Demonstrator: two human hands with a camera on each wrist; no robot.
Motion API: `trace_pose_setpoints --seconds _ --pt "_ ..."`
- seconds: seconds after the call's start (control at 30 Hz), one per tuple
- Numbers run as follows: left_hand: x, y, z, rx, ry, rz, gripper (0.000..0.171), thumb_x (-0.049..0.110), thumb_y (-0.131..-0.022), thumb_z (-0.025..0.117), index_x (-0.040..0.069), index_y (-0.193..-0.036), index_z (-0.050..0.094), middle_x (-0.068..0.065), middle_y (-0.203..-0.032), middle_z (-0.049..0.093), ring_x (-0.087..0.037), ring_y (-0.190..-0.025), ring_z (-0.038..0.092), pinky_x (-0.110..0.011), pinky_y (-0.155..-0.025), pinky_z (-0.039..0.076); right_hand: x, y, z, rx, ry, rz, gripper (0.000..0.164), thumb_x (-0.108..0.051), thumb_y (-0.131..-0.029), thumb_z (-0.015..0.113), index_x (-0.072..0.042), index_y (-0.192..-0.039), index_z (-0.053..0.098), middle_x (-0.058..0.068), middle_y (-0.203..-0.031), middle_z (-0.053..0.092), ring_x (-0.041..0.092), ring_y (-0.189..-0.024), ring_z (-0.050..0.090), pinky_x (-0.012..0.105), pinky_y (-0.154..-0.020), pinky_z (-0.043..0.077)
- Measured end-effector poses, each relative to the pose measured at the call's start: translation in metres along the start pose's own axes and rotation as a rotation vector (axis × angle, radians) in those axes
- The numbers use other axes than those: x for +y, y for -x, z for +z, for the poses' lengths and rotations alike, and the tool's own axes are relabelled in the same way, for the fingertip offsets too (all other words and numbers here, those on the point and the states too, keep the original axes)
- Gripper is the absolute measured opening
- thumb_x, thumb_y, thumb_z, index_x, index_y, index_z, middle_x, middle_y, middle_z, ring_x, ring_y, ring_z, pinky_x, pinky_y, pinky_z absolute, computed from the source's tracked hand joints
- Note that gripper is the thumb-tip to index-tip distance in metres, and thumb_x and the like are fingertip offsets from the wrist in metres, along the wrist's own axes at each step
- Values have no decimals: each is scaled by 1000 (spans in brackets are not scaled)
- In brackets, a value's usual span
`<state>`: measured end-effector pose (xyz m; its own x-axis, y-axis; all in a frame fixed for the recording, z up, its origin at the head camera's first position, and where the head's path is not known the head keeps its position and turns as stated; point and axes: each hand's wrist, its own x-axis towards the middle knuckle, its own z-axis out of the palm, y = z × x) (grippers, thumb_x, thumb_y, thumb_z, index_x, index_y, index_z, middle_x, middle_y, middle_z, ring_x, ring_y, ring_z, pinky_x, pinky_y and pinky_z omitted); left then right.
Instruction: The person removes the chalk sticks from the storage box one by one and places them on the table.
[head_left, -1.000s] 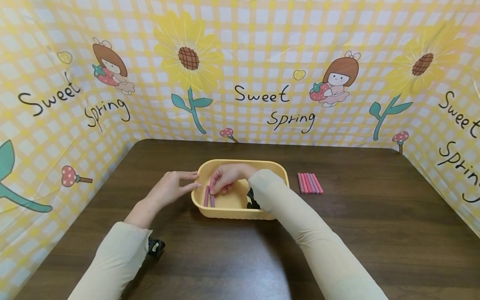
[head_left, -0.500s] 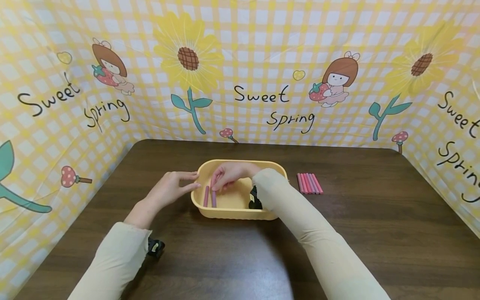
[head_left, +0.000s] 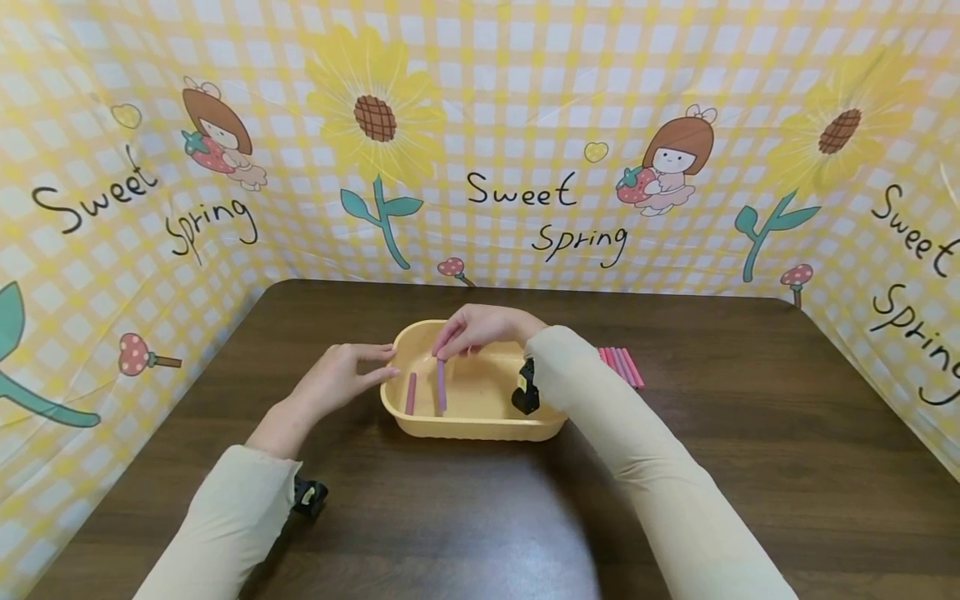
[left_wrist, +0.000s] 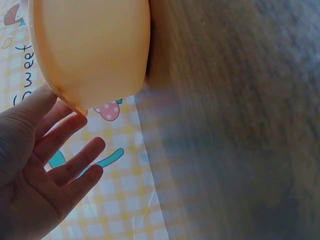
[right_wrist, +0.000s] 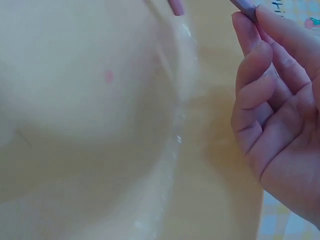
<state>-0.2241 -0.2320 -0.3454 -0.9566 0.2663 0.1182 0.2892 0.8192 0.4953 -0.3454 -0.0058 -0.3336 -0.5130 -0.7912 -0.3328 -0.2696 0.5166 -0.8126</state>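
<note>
In the head view my right hand [head_left: 480,327] is over the pale yellow oblong tub [head_left: 480,428]. Its thumb and forefinger pinch the upper end of a thin lilac stick [head_left: 441,387], which hangs steeply inside the tub. The right wrist view catches just a bit of that stick [right_wrist: 244,9] at the fingertips, with the other fingers loosely bent. A darker mauve stick [head_left: 411,393] lies at the tub's left end. My left hand [head_left: 341,375] touches the left rim with thumb and forefinger spread and fairly straight; the left wrist view shows its fingertips against the outside of the tub [left_wrist: 95,50].
Several pink and lilac sticks [head_left: 622,367] lie side by side on the table right of the tub, partly hidden by my right sleeve [head_left: 637,450]. Dark wooden table [head_left: 420,517] surrounds the tub. A yellow checked cloth [head_left: 517,108] hangs behind and at both sides.
My right hand has moved up and to the right inside the tub, bringing the lilac stick away from the mauve one. My left hand stays at the rim.
</note>
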Motion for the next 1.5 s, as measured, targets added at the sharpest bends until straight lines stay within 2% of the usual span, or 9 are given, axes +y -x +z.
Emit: trace_pose_setpoints --seconds 0.37,0.57,0.83,1.13,1.37,1.5 --pt "1 0 0 16 -5 17 38 23 -88 65 0 -118 63 -15 -128 58 -36 -123 51 -51 -106 38 -1 29 -21 87 -56 -26 31 -15 -89 63 3 -114 63 -8 -71 65 11 -63 48 21 -59 42" --pt "1 1 1 23 -3 25 38 23 -87 65 -1 -117 64 -16 -127 59 -37 -122 51 -52 -105 39 3 40 -30 107 -47 -37 34 -17 -90 62 4 -116 61 -6 -72 63 13 -66 50 22 -60 44" --pt "0 1 1 10 6 11 39 24 -88 64 0 -119 63 -15 -129 58 -37 -124 50 -52 -106 38 11 57 -39 160 -139 -26 33 -15 -91 61 6 -116 58 -1 -80 62 9 -68 50 21 -63 46" --pt "-1 0 1 20 2 18 39 24 -88 65 0 -118 63 -15 -128 58 -36 -123 51 -51 -106 39 20 80 -48 193 -167 -36 32 -12 -92 57 9 -116 55 -5 -88 68 10 -81 62 29 -85 55" --pt "0 0 2 24 2 21 39 25 -87 66 0 -118 64 -16 -127 59 -36 -123 51 -52 -105 40 27 98 -53 222 -185 -24 34 -13 -92 58 9 -117 53 -5 -89 69 9 -85 64 27 -87 55" --pt "0 0 3 28 7 24 39 25 -87 66 0 -117 64 -16 -127 59 -36 -122 52 -52 -104 40 31 109 -56 256 -181 -15 36 -14 -92 58 9 -119 52 -5 -91 69 12 -90 65 30 -91 54"
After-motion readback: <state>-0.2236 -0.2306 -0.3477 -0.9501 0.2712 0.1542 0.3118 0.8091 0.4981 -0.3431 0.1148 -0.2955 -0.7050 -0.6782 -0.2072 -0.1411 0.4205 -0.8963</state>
